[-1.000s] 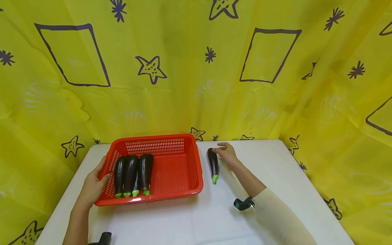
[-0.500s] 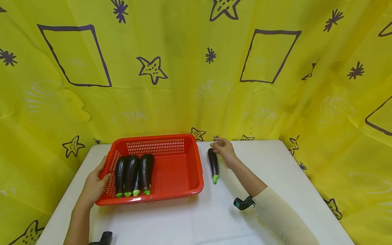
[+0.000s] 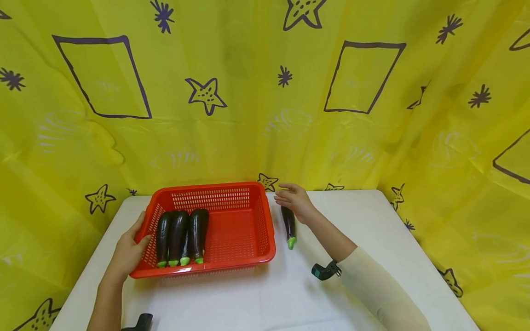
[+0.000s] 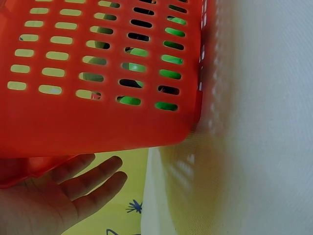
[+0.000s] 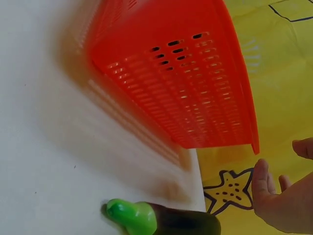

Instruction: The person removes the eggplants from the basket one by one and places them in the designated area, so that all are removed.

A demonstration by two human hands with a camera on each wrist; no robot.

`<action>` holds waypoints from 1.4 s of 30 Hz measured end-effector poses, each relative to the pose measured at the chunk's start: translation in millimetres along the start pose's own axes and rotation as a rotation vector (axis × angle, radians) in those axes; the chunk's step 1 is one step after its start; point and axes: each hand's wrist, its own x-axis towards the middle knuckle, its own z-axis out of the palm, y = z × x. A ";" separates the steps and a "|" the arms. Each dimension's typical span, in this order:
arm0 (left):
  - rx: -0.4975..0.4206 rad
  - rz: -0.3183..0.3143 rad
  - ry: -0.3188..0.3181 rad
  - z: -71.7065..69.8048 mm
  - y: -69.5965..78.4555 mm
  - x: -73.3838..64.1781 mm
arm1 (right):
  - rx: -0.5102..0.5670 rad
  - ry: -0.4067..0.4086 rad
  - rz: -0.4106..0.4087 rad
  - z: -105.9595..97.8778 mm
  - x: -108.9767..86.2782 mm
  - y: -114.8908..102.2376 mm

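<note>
A red perforated plastic basket (image 3: 232, 232) stands at the middle left of the table, with several dark eggplants (image 3: 179, 236) side by side in its left part, green ends facing me. My left hand (image 3: 127, 252) grips the basket's left rim, thumb on the rim; in the left wrist view its other fingers (image 4: 93, 183) stretch out beneath. One more eggplant (image 3: 289, 227) lies on the table right of the basket. My right hand (image 3: 296, 202) is over that eggplant's far end and hides it, fingers extended and holding nothing. From the right wrist view, its fingertips are near the basket's rim (image 5: 249, 112).
The white table (image 3: 348, 220) ends at a yellow curtain (image 3: 248, 138) with starfish drawings, which hangs behind and along both sides. A black wrist-camera mount (image 3: 326, 270) sticks out from the right forearm, another (image 3: 142, 322) from the left.
My right hand has come away from the loose eggplant and shifted left toward the basket, its fingers straightening. The left hand keeps its grip; basket and eggplants stay in place.
</note>
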 end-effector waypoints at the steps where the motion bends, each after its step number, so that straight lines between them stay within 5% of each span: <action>1: 0.002 -0.003 -0.001 -0.2 -0.3 0.1 | 0.001 -0.015 0.008 1.8 0.6 -1.3; 12: -0.008 -0.019 -0.007 0.1 -1.8 0.1 | 0.008 -0.191 0.026 26.7 10.9 -18.8; 21: -0.018 0.034 0.030 -0.1 -5.9 -1.1 | 0.000 -0.276 0.041 45.8 23.7 -28.6; 42: -0.031 0.040 0.033 2.4 -7.1 1.1 | -0.033 -0.462 0.094 80.1 53.3 -32.0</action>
